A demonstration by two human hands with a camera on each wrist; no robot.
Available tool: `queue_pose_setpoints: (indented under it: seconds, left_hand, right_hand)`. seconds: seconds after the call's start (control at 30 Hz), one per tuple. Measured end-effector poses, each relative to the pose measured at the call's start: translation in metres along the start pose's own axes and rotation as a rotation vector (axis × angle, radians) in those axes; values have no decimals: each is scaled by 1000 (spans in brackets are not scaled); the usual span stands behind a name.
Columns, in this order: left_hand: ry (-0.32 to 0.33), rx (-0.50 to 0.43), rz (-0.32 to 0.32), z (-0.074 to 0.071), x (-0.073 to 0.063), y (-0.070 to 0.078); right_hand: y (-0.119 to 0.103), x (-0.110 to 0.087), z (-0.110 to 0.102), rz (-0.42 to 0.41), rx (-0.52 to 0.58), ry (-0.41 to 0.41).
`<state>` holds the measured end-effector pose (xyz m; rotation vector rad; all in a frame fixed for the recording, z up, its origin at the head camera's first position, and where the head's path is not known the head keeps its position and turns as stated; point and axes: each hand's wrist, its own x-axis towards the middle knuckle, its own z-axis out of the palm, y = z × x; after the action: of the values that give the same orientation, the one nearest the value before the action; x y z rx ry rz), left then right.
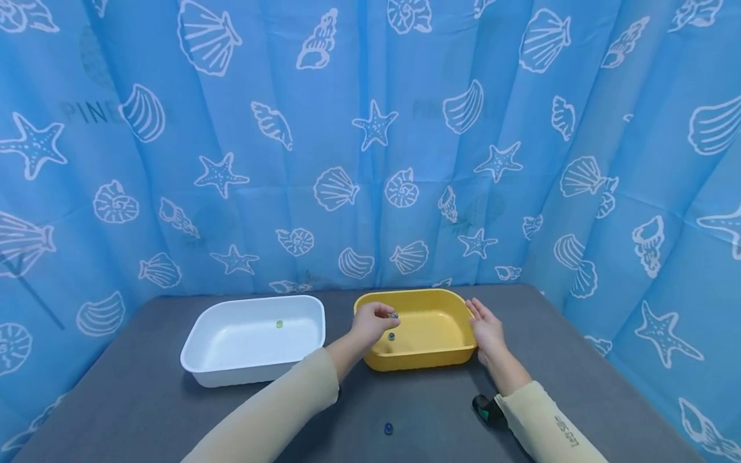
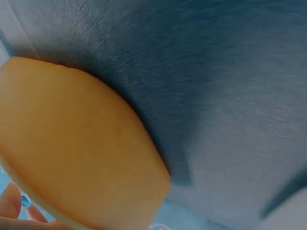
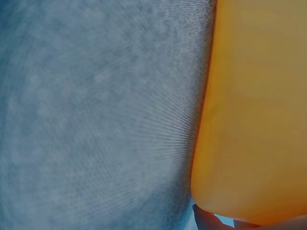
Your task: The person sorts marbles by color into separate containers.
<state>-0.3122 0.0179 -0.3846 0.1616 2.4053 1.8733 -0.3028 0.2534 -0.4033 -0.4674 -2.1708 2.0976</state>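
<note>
My left hand [image 1: 370, 323] is over the left side of a yellow tub [image 1: 425, 360] and pinches a small blue glass marble [image 1: 394, 315] between thumb and fingertips. The left wrist view shows the same marble [image 2: 25, 200] close to the tub's rim. A second blue marble [image 1: 391, 336] lies inside the tub, below the left fingertips. At the tub's right end, my right hand [image 1: 488, 329] rests its extended fingers against the rim and outer wall. Only the right fingertips [image 3: 206, 221] show in the right wrist view, under the tub's corner.
To the left stands a white tub [image 1: 231, 376] holding one yellow-green marble [image 1: 280, 324]. Another blue marble [image 1: 388, 428] lies on the grey table [image 1: 145, 411] in front of the yellow tub. A blue curtain [image 1: 370, 161] with shell prints hangs behind the table and along its right side.
</note>
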Motion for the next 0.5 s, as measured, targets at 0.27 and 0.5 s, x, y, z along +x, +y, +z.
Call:
queue_pose_setpoints:
  seconds: [0.27,0.5]
  left_hand:
    - [16,106,-72,17,15,-9]
    - [0,206,-188,22,26,-16]
  right_hand:
    - [1,-1,2,-10,14,-8]
    - [1,-1,3,-11,16,-2]
